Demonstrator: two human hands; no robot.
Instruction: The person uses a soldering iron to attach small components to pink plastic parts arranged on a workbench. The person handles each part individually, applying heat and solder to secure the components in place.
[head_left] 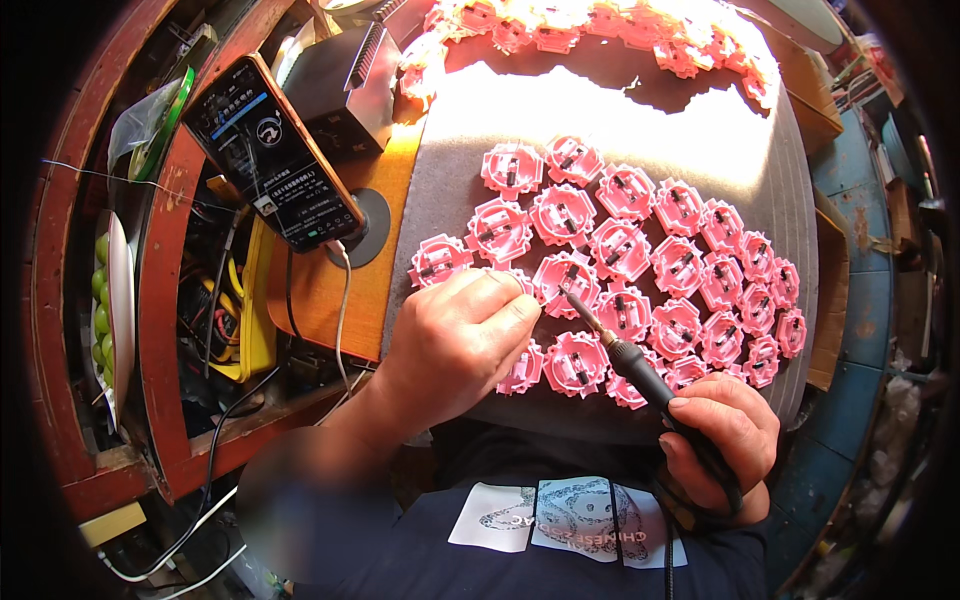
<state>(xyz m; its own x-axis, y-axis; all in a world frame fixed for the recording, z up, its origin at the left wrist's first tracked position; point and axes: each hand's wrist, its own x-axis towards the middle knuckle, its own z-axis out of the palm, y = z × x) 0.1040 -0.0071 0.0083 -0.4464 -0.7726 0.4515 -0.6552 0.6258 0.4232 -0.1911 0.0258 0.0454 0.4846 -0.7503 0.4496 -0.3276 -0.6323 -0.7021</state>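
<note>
My right hand [725, 435] is wrapped round the black handle of a soldering iron [640, 372]. Its metal tip touches, or nearly touches, the inside of a pink plastic housing [552, 298]. Close to the tip, my left hand [462, 335] is closed in a pinch over the neighbouring housings and partly hides them. What its fingertips hold, if anything, I cannot make out. Rows of similar pink housings [620, 250], each with small black and metal parts inside, lie on the grey work surface [450, 190].
A smartphone [275, 155] leans on a round stand at the left, with a cable running down from it. Behind it is a dark box [345, 95]. More pink housings [700, 40] line the far edge in bright light. A yellow-edged container [258, 300] sits below left.
</note>
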